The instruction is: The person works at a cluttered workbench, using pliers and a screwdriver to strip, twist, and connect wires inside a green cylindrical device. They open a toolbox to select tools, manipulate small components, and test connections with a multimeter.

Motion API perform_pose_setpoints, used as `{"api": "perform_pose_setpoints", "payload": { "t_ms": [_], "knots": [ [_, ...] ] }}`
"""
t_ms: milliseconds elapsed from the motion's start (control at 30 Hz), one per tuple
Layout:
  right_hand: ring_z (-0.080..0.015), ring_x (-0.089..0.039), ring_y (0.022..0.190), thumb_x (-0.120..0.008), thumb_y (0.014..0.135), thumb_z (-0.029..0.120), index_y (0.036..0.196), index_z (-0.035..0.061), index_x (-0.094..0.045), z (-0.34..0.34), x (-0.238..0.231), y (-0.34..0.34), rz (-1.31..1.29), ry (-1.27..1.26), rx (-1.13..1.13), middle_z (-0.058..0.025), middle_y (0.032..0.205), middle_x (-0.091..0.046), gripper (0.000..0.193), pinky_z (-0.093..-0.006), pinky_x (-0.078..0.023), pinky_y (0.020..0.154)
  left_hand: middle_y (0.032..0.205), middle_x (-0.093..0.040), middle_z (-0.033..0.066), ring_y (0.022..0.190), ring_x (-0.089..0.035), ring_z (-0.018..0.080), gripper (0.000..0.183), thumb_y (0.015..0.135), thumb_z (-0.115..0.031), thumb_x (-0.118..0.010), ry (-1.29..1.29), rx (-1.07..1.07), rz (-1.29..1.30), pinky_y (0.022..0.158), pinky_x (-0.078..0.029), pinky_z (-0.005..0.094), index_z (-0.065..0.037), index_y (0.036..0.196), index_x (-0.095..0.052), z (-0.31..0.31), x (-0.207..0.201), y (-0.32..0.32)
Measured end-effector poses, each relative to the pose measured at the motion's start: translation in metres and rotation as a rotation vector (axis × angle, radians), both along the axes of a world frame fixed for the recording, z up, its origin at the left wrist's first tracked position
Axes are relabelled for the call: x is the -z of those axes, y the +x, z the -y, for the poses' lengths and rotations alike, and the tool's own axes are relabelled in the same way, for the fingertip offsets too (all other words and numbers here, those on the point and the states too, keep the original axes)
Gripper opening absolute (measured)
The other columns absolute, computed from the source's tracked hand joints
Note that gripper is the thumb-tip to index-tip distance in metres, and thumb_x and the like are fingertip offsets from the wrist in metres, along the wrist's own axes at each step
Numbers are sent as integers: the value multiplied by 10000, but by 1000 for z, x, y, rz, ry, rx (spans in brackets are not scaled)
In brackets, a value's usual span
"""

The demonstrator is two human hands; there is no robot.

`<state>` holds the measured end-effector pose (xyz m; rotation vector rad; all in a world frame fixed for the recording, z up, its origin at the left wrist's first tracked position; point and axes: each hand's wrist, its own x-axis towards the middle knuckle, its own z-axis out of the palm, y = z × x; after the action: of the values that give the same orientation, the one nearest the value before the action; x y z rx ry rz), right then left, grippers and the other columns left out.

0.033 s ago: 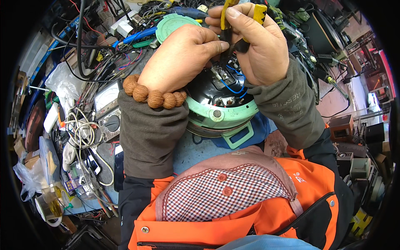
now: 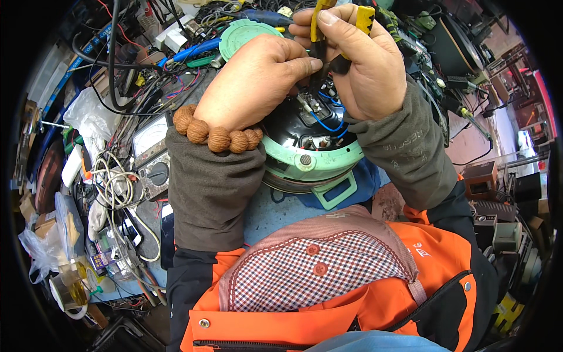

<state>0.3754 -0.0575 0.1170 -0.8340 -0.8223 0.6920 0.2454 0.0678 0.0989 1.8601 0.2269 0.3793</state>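
Note:
My right hand (image 2: 375, 76) grips pliers with yellow handles (image 2: 317, 29), their dark jaws pointing down. Thumb and fingers of my left hand (image 2: 249, 82) are pinched together right beside the jaws; whatever they hold is hidden. Below both hands stands a round appliance with a light green rim (image 2: 287, 163), its black inside exposed, with a green handle (image 2: 337, 193) toward me. Inside it, a blue wire (image 2: 326, 125) runs between metal terminals. Behind my left hand lies a round green cover (image 2: 245, 36).
Left of my forearm lies an analog multimeter (image 2: 156, 174), beside tangled white cables (image 2: 111, 186) and a clear plastic bag (image 2: 94, 114). Tools and wires crowd the back of the bench. A screwdriver (image 2: 472, 119) lies at the right, and boxy devices (image 2: 484, 179) are stacked beyond my right arm.

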Motion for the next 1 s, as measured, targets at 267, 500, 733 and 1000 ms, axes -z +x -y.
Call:
{"api": "perform_pose_setpoints", "payload": {
  "t_ms": [267, 500, 733, 1000],
  "knots": [
    [-197, -728, 956, -698, 1039, 24, 1089, 5, -671, -7, 7, 7, 1, 20, -37, -118, 1055, -744, 60, -333, -591, 863, 812, -660, -25, 724, -574, 72, 268, 1085, -234, -702, 40, 4, -10, 666, -477, 253, 12, 1006, -774, -1, 0, 0],
    [-201, -726, 991, -686, 1037, 17, 1277, -17, -633, 1, -4, -3, -8, 146, -125, -113, 1100, -725, 248, -336, -585, 893, 835, -679, -9, 736, -590, 84, 280, 1084, -234, -702, 74, 20, -27, 685, -497, 262, 33, 1068, -786, -3, 0, 1],
    [-198, -692, 980, -655, 1054, 69, 1276, -26, -640, -3, 5, 8, 17, 26, -65, -92, 1057, -706, 242, -341, -561, 900, 829, -674, -9, 743, -584, 83, 288, 1080, -237, -707, 64, 6, -42, 693, -502, 261, 39, 1061, -787, 0, -2, 1],
    [-176, -645, 920, -636, 1037, 94, 1141, -7, -665, -3, 3, 12, 257, 31, 34, -70, 987, -665, 148, -315, -528, 837, 650, -622, 36, 588, -558, 121, 311, 1009, -233, -725, 127, -25, -5, 571, -454, 327, 63, 927, -767, 1, -3, 1]
  ]
}}
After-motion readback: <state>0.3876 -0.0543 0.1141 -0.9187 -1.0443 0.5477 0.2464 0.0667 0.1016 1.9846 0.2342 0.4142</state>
